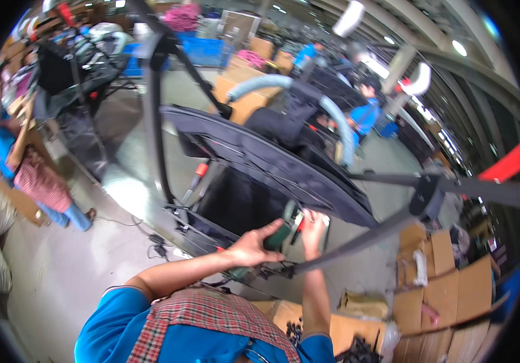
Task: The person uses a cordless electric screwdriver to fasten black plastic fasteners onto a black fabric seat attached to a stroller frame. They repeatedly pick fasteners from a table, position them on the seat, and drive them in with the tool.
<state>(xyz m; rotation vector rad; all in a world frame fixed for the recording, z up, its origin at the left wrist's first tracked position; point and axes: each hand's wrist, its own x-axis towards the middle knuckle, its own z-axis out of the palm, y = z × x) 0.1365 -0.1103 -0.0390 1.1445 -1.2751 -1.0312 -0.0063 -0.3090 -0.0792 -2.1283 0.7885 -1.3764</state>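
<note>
In front of me stands a stroller-like frame of dark tubes (154,121) with a black padded fabric seat panel (272,163) tilted across it. My left hand (252,247) reaches in under the panel's near edge, thumb and fingers curled round a dark green object (277,236); its exact kind is unclear. Just right of it, my right hand (313,228) is raised with fingers closed at the panel's lower edge. What it pinches is hidden. A small red part (300,225) shows between the hands. Below the panel lies a black fabric basket (235,199).
A dark tube (363,239) slants past my right forearm. Opened cardboard boxes (441,290) stand at the right. Cables (158,245) lie on the floor at left. A co-worker in a checked apron (39,175) stands far left; another in blue (366,115) is behind.
</note>
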